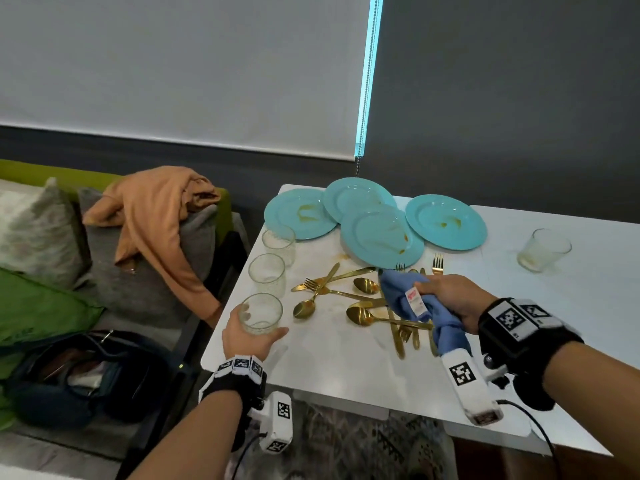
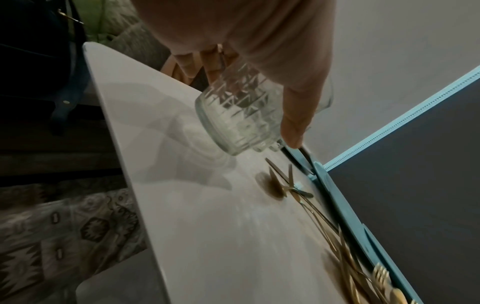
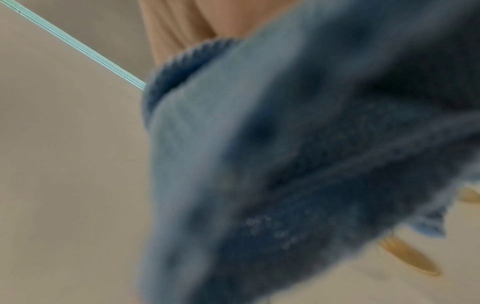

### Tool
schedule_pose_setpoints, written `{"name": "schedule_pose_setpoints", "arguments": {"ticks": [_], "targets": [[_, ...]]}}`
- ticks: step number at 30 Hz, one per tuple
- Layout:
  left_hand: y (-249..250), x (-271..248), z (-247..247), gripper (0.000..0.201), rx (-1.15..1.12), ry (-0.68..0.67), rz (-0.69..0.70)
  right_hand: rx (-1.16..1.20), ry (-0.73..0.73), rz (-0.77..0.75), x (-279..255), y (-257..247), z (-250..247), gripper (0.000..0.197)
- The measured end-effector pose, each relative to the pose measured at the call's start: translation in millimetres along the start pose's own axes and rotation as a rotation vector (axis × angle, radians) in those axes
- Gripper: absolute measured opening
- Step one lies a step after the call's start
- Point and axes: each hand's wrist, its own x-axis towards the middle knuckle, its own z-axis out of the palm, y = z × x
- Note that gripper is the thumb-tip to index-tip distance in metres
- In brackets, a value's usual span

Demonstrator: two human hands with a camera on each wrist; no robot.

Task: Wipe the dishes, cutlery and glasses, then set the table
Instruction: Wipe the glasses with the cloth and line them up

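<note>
White table (image 1: 346, 368), left hand (image 1: 247, 336) gripping empty glass (image 1: 260, 313), right hand (image 1: 450, 299) clutching blue cloth (image 1: 412, 299) — stained plates (image 1: 381, 237) behind.

A white tag (image 1: 416, 299) with red print hangs on the blue cloth (image 1: 401, 292) at centre right, too small to read. Wristband markers (image 1: 462, 373) carry only black-and-white patterns.

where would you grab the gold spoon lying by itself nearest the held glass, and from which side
Take the gold spoon by its thin handle, coming down from above, pinching across the handle's width with the fingers. The bowl lies flat on the white table, and its handle runs up into the crossed forks, so the clear stretch just behind the bowl looks the easiest spot. The left hand holds a glass; the right hand holds the blue cloth.
</note>
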Motion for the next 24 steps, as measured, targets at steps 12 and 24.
{"name": "schedule_pose_setpoints", "arguments": {"ticks": [12, 24], "targets": [[-0.8, 14.5, 4.8, 0.096, -0.035, -0.012, -0.087, -0.064, 0.073, 0.083, 10.1, 8.2, -9.5, 0.015], [19.5, 11.6, -7.8, 0.143, 0.085, -0.012, -0.196, -0.078, 0.046, 0.054, 16.2, 11.8, -7.9, 0.015]]}}
